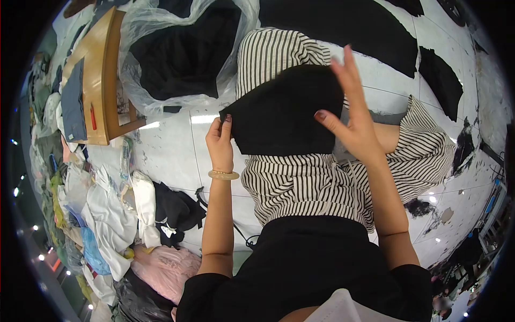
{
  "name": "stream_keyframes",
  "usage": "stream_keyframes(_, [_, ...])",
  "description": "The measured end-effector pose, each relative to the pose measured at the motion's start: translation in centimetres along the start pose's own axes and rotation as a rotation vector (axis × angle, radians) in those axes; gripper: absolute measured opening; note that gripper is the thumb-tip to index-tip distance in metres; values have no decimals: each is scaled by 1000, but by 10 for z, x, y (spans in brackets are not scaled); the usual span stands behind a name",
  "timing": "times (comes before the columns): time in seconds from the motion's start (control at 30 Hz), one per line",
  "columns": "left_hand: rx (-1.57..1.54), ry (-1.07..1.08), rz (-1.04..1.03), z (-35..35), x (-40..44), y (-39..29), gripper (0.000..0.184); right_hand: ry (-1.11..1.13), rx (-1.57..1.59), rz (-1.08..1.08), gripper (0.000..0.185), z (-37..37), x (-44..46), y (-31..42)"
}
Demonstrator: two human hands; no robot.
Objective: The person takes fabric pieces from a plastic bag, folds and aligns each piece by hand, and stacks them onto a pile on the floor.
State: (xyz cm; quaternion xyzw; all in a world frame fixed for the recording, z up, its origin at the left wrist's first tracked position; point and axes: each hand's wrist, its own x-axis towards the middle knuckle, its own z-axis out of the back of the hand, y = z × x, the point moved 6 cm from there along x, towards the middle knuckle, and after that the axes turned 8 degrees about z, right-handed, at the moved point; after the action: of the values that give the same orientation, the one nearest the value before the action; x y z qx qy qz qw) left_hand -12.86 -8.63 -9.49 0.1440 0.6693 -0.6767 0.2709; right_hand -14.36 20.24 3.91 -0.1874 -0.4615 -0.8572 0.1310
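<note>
A piece of black fabric (287, 115) lies across my lap, over striped trousers (300, 177). At its left corner, my left hand (220, 134) pinches the edge between thumb and fingers; a pale bangle circles that wrist. My right hand (354, 112) is raised at the fabric's right side with fingers and thumb spread, slightly blurred. Its thumb overlaps the right part of the cloth in view; whether it touches, I cannot tell.
Ahead on the left stands a clear plastic bag (126, 59) holding black cloth (182, 59). A wooden stool (107, 80) carries a folded dark cloth and a red pen (93, 117). More black fabric (348, 27) lies on the tiled floor; garments and a pink bag (166, 271) are heaped at left.
</note>
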Motion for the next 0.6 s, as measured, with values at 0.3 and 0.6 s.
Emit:
stream_keyframes(0.3, [22, 116, 114, -14, -53, -15, 51, 229, -135, -396, 24, -10, -92, -63])
stream_keyframes(0.6, [51, 394, 8, -100, -58, -121, 40, -367, 1100, -708, 19, 42, -68, -86])
